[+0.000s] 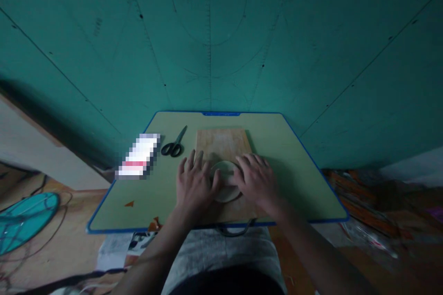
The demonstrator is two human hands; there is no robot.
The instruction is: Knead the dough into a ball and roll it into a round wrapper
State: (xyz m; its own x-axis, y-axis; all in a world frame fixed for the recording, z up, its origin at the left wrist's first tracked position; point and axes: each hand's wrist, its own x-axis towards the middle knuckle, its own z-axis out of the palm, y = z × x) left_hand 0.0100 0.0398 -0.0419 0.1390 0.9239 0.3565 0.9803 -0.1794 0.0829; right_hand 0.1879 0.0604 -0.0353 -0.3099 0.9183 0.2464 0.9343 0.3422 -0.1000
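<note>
A round flat piece of pale dough point(226, 196) lies on a wooden board point(221, 140). Across the dough runs a short stick that looks like a rolling pin point(227, 177), its middle showing between my thumbs. My left hand point(195, 183) is over the pin's left end, palm down, fingers reaching forward onto the board. Over the right end is my right hand point(258, 177), palm down with its fingers slightly bent. Both hands hide the pin's ends.
The board rests on a small blue-edged table point(294, 193). Left of it lie black-handled scissors point(175, 145) and a pixelated phone-like object point(140, 156). Orange-brown scraps point(154, 224) are near the front edge. A green wall point(221, 55) rises behind; a teal round thing point(29, 221) is on the floor.
</note>
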